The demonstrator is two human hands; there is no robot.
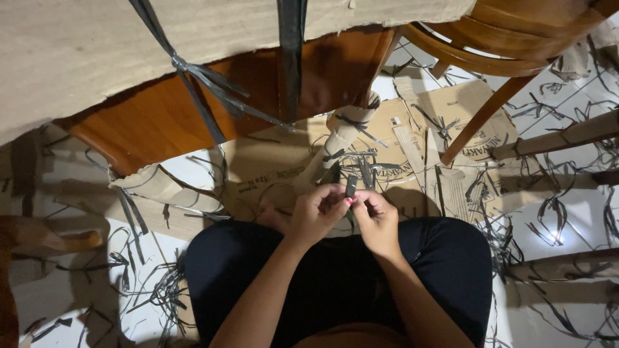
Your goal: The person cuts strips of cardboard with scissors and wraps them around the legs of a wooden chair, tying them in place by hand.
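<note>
Dark plastic strap (351, 186) pinched upright between left hand (317, 214) and right hand (375, 216), both closed on it over the lap, near the cardboard-wrapped chair leg (340, 143), ready for tying. Strap offcuts (161, 290) littering the floor.

White tile floor (583, 212): flattened cardboard (451, 106), black strap scraps (161, 290) scattered.

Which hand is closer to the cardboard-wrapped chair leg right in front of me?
Left. The left hand sits just below the cardboard-wrapped chair leg; the right hand is further to its right. Both pinch a dark strap piece.
</note>
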